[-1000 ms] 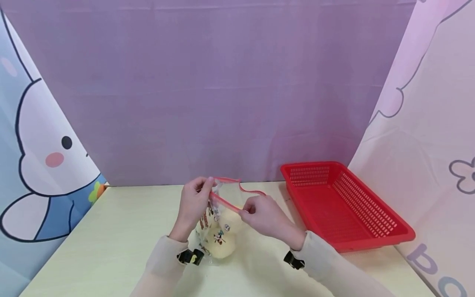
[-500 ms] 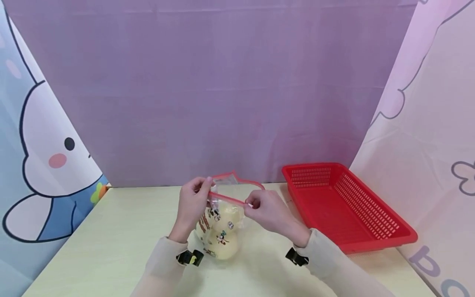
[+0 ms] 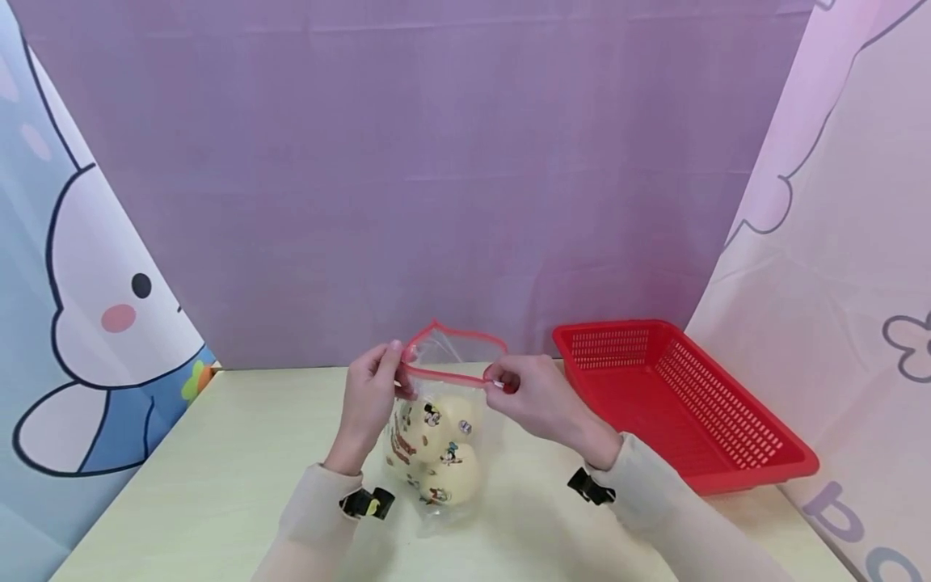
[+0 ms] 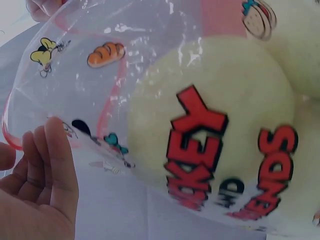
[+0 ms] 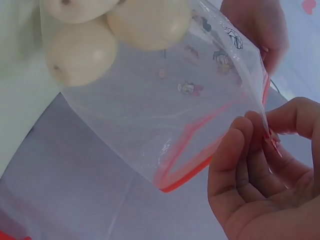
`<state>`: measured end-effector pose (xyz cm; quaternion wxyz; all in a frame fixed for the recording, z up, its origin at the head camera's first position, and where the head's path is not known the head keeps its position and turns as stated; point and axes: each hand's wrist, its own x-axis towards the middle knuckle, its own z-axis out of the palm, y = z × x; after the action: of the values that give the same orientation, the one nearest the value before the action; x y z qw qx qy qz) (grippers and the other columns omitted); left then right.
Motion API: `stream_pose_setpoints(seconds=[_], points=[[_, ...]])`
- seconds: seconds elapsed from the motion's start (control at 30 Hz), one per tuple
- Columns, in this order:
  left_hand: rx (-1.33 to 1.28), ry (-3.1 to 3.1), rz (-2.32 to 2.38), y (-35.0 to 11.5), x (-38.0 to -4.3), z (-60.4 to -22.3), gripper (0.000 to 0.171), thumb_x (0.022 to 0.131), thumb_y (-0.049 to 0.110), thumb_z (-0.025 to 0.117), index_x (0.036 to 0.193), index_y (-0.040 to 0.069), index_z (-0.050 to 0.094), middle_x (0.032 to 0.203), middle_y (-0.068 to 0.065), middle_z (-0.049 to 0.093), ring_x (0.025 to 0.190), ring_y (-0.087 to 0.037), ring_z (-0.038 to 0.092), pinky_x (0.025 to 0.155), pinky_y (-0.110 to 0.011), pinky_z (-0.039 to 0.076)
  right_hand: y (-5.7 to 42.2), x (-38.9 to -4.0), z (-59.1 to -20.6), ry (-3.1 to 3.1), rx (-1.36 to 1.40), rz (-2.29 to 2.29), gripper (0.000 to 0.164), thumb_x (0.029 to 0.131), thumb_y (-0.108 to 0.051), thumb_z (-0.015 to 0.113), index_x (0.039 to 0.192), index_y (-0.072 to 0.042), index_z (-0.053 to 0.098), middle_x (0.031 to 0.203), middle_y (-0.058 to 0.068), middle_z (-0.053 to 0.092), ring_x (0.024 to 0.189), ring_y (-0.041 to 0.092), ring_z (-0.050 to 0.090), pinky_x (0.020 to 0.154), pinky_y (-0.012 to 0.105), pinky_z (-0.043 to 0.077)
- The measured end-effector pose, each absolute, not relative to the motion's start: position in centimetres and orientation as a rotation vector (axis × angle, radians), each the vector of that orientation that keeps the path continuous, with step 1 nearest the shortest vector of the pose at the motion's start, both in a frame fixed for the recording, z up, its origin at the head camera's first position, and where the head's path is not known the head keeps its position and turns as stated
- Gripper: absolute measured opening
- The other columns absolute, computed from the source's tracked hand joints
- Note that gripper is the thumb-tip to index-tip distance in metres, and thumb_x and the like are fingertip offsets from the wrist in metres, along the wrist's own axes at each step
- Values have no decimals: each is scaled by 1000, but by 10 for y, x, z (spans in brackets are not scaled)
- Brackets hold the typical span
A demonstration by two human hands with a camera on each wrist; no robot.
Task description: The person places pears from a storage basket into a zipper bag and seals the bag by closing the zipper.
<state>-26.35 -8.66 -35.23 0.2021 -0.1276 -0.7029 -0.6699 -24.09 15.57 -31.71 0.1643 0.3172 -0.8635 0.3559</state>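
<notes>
A clear zip bag (image 3: 425,440) with cartoon prints and a red rim (image 3: 451,377) is between the two hands, several pale yellow round items (image 5: 82,52) inside it. Its mouth gapes at the top. My left hand (image 3: 368,396) pinches the left end of the rim between thumb and fingers. At the right end, my right hand (image 3: 541,400) pinches the near side of the rim; a small white bit shows at its fingertips. Red and black lettering faces the left wrist view across the bag's side. Whether the bag's bottom touches the table cannot be told.
A red plastic basket (image 3: 669,477) with slotted walls stands on the pale table (image 3: 240,469) to the right of the hands. A purple cloth backdrop (image 3: 465,178) rises behind, with printed cloths on both sides.
Both hands keep their pinch on the bag. The right hand has moved up and slightly right, and the rim's far corner has shifted left and up. More of the bag's front shows.
</notes>
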Motion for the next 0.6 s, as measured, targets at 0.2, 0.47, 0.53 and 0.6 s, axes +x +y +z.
stream_pose_setpoints(seconds=[0.2, 0.47, 0.53, 0.6], points=[[-336, -1990, -1792, -92, -273, -350, 31, 108, 17, 53, 93, -7, 66, 72, -10, 58, 62, -15, 61, 59, -29, 59, 162, -241, -312, -2476, 982, 1069, 5, 89, -4, 70, 92, -7, 74, 78, -5, 65, 63, 9, 55, 60, 26, 52], [-264, -2242, -1474, -97, -299, -345, 24, 105, 19, 57, 103, -1, 70, 86, -11, 64, 76, -21, 59, 69, -32, 50, 169, -240, -307, -2489, 1035, 1080, 8, 89, -4, 70, 96, -5, 74, 84, -2, 67, 67, 10, 56, 63, 26, 53], [-282, -2313, -1429, -96, -307, -343, 24, 105, 20, 57, 109, 0, 70, 93, -12, 66, 83, -24, 59, 73, -36, 50, 170, -240, -307, -2494, 1036, 1076, 8, 90, -5, 71, 96, -6, 74, 84, -3, 67, 68, 10, 56, 64, 26, 53], [-334, -2386, -1435, -94, -315, -342, 26, 105, 20, 57, 119, 1, 67, 106, -14, 67, 95, -27, 61, 83, -41, 51, 172, -240, -307, -2507, 1031, 1079, 8, 90, -6, 71, 97, -7, 74, 85, -3, 67, 69, 10, 56, 64, 26, 53]])
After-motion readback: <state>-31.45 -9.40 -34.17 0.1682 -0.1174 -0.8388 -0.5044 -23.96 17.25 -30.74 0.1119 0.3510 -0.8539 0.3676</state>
